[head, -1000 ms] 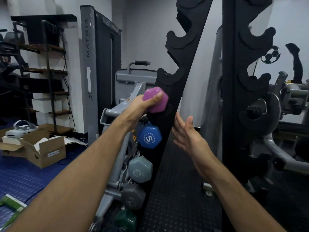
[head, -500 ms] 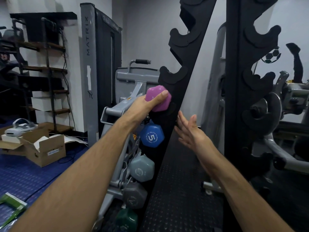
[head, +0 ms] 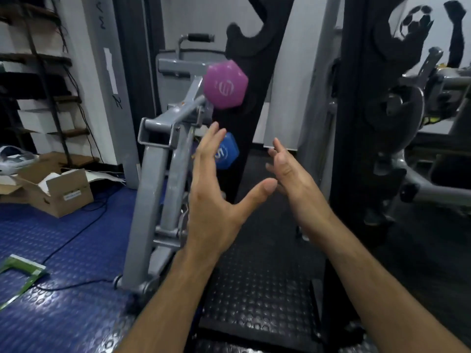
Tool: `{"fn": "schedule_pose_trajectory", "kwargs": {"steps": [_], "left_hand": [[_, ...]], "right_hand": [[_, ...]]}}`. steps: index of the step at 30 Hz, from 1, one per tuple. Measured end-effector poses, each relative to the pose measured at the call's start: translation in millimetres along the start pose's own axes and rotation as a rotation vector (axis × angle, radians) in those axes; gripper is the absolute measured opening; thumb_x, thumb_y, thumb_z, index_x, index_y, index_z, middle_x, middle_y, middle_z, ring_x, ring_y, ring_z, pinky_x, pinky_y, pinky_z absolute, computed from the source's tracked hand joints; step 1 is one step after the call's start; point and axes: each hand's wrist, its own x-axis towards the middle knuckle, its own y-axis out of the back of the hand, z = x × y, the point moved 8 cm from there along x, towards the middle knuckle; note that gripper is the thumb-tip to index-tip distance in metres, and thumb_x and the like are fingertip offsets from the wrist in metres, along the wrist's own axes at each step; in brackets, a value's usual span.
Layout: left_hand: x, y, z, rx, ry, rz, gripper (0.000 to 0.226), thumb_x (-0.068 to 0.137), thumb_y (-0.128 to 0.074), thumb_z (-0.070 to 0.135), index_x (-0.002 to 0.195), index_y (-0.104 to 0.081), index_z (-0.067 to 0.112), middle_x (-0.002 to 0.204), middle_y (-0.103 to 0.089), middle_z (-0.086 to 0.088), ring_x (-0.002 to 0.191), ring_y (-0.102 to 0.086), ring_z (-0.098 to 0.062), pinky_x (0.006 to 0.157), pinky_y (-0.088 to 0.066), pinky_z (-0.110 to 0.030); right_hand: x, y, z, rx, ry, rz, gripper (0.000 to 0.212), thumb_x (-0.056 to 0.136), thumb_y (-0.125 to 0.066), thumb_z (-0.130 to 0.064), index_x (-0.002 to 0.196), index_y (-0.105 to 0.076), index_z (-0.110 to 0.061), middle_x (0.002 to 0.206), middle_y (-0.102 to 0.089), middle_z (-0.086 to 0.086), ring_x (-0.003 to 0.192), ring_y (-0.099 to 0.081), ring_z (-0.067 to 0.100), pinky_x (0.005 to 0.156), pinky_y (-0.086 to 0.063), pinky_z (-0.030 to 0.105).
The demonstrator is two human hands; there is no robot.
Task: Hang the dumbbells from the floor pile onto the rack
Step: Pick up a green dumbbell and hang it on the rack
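Observation:
A purple hexagonal dumbbell (head: 225, 84) hangs in a notch of the black rack's left upright (head: 248, 115). Below it a blue dumbbell (head: 227, 152) marked 5 hangs on the same upright, partly hidden by my fingers. My left hand (head: 212, 189) is below the purple dumbbell, fingers straight and thumb spread, holding nothing. My right hand (head: 288, 171) is beside it between the uprights, fingers straight and empty. The rack's right upright (head: 356, 103) stands at right. Lower dumbbells on the rack are hidden behind my left arm.
A grey gym machine frame (head: 163, 159) leans just left of the rack. An open cardboard box (head: 58, 192) and a cable lie on the blue floor at left. Black studded matting (head: 257, 281) covers the rack's base. Another grey machine (head: 418, 138) stands at right.
My left hand has let go of the purple dumbbell, which now hangs on the rack, and has dropped below it. The view has tilted down and moved closer.

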Motion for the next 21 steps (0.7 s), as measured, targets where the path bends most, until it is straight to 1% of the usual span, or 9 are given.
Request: {"fn": "schedule_pose_trajectory", "kwargs": {"steps": [3, 5, 8, 11, 13, 16, 17, 19, 21], "left_hand": [[-56.8, -10.3, -16.1, -0.041, 0.065, 0.008, 0.068, 0.091, -0.073, 0.041, 0.145, -0.049, 0.009, 0.148, -0.053, -0.001, 0.141, -0.049, -0.021, 0.116, -0.042, -0.039], [-96.5, -25.2, -38.8, -0.086, 0.178, -0.032, 0.054, 0.093, -0.070, 0.037, 0.138, -0.055, 0.012, 0.138, -0.059, 0.001, 0.130, -0.058, -0.023, 0.107, -0.049, -0.041], [-155.2, -48.8, -79.4, -0.107, 0.346, -0.117, 0.043, 0.095, -0.070, 0.032, 0.133, -0.059, 0.016, 0.131, -0.064, 0.005, 0.126, -0.061, -0.018, 0.105, -0.050, -0.036], [-216.3, -72.7, -127.3, -0.076, 0.524, -0.225, 0.044, 0.095, -0.068, 0.042, 0.132, -0.061, 0.021, 0.129, -0.065, 0.009, 0.124, -0.061, -0.010, 0.107, -0.050, -0.034], [-257.7, -87.7, -158.7, -0.067, 0.643, -0.293, 0.049, 0.092, -0.066, 0.051, 0.131, -0.063, 0.022, 0.127, -0.067, 0.010, 0.121, -0.063, -0.007, 0.107, -0.051, -0.039], [-315.6, -110.0, -200.1, -0.052, 0.791, -0.411, 0.057, 0.088, -0.064, 0.059, 0.131, -0.064, 0.022, 0.125, -0.068, 0.010, 0.116, -0.064, -0.005, 0.105, -0.052, -0.040], [-332.1, -116.1, -210.9, -0.037, 0.830, -0.465, 0.059, 0.088, -0.064, 0.062, 0.133, -0.063, 0.022, 0.127, -0.068, 0.010, 0.117, -0.064, -0.005, 0.106, -0.052, -0.039], [-365.1, -128.5, -230.2, -0.043, 0.930, -0.582, 0.060, 0.091, -0.064, 0.062, 0.136, -0.062, 0.023, 0.131, -0.066, 0.010, 0.120, -0.062, -0.004, 0.109, -0.050, -0.038], [-393.9, -138.5, -244.7, -0.061, 1.018, -0.675, 0.053, 0.095, -0.065, 0.056, 0.136, -0.063, 0.022, 0.133, -0.066, 0.009, 0.123, -0.061, -0.006, 0.113, -0.047, -0.037]], "right_hand": [[-27.4, 4.8, 35.3, -0.036, -0.076, -0.037, 0.075, 0.092, -0.053, -0.064, 0.159, -0.031, -0.041, 0.159, -0.045, -0.013, 0.135, -0.048, -0.007, 0.119, -0.039, 0.034], [-46.5, 7.9, 70.7, -0.093, -0.165, -0.063, 0.070, 0.096, -0.058, -0.054, 0.159, -0.033, -0.038, 0.153, -0.052, -0.011, 0.128, -0.052, -0.011, 0.114, -0.043, 0.027], [-73.3, 10.0, 132.5, -0.162, -0.311, -0.114, 0.064, 0.099, -0.061, -0.048, 0.158, -0.038, -0.037, 0.147, -0.058, -0.010, 0.127, -0.056, -0.004, 0.112, -0.044, 0.028], [-105.2, 9.6, 198.2, -0.204, -0.446, -0.157, 0.061, 0.096, -0.064, -0.053, 0.153, -0.046, -0.038, 0.140, -0.063, -0.012, 0.128, -0.057, -0.001, 0.115, -0.043, 0.033], [-127.1, 8.0, 237.1, -0.242, -0.516, -0.173, 0.057, 0.097, -0.064, -0.051, 0.150, -0.051, -0.034, 0.135, -0.065, -0.013, 0.126, -0.058, 0.001, 0.113, -0.043, 0.029], [-162.3, 1.9, 295.7, -0.301, -0.645, -0.224, 0.054, 0.098, -0.064, -0.049, 0.147, -0.056, -0.028, 0.134, -0.066, -0.007, 0.121, -0.060, 0.005, 0.093, -0.043, 0.014], [-174.3, 0.0, 315.5, -0.317, -0.688, -0.245, 0.054, 0.097, -0.064, -0.050, 0.145, -0.057, -0.026, 0.135, -0.066, -0.005, 0.121, -0.060, 0.007, 0.090, -0.043, 0.013], [-197.9, -4.5, 353.9, -0.350, -0.761, -0.282, 0.055, 0.096, -0.064, -0.051, 0.143, -0.060, -0.022, 0.135, -0.066, -0.004, 0.124, -0.060, 0.011, 0.095, -0.044, 0.020], [-218.0, -8.9, 389.2, -0.391, -0.815, -0.304, 0.055, 0.096, -0.066, -0.050, 0.140, -0.063, -0.018, 0.136, -0.066, -0.001, 0.126, -0.060, 0.014, 0.099, -0.044, 0.023]]}}
